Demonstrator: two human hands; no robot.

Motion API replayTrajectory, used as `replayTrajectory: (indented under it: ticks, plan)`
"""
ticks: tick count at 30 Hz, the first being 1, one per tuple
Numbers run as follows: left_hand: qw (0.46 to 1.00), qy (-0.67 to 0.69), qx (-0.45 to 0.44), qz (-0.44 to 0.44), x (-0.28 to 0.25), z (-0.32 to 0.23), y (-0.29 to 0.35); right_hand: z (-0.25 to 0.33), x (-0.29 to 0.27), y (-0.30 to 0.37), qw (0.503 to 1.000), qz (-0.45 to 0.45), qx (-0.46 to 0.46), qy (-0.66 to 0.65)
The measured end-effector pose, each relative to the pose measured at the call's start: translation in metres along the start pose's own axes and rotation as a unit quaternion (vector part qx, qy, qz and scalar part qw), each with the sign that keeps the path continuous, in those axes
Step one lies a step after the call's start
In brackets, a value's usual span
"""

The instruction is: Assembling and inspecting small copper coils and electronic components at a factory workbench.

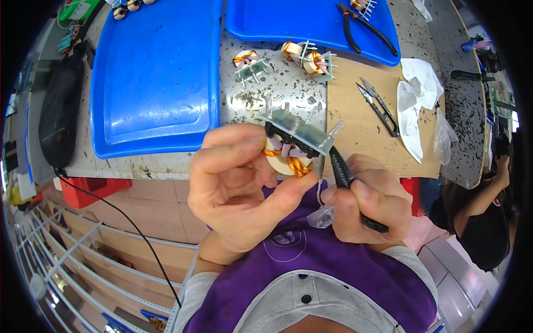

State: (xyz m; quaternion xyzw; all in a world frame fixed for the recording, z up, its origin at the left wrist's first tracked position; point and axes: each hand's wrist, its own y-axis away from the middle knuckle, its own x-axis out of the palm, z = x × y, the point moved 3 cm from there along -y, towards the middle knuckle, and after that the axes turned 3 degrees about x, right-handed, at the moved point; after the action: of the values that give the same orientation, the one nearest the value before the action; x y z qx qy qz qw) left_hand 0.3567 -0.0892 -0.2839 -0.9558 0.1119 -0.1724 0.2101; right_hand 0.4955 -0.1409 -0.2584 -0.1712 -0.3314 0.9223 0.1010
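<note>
Between the fingers and thumb of my left hand (233, 186) is a toroidal coil (288, 161), a pale ring wound with copper wire. A small green circuit board (300, 130) with pins pointing up sits on top of it, and black material shows along the board's underside. My right hand (372, 202) grips a black tool with a textured, tapering tip (341, 169), perhaps tweezers or a scraper. That tip touches or nearly touches the board's right end. Beyond my hands, more coils on boards (250, 65) lie on the metal bench.
A blue tray (158, 119) fills the left of the bench; another blue tray (277, 22) at the back holds pliers (363, 30). Thread snips (380, 108) lie on brown cardboard (355, 133) beside a white glove (413, 100). Another person's arm (483, 194) shows at far right.
</note>
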Motion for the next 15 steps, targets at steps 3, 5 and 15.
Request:
replayTrajectory:
  ticks: [3, 5, 15]
  plan:
    - [1.000, 0.003, 0.000, 0.008, -0.0006, 0.0006, 0.0005, -0.0006, 0.0004, 0.0003, 1.000, -0.004, 0.001, 0.004]
    - [1.000, 0.004, -0.001, 0.008, -0.0009, 0.0014, 0.0008, 0.0002, -0.0003, 0.0013, 1.000, 0.010, 0.008, 0.001]
    - [1.000, 0.012, -0.004, -0.004, -0.0029, 0.0038, 0.0032, -0.0002, 0.0021, 0.0022, 1.000, 0.002, 0.000, -0.002]
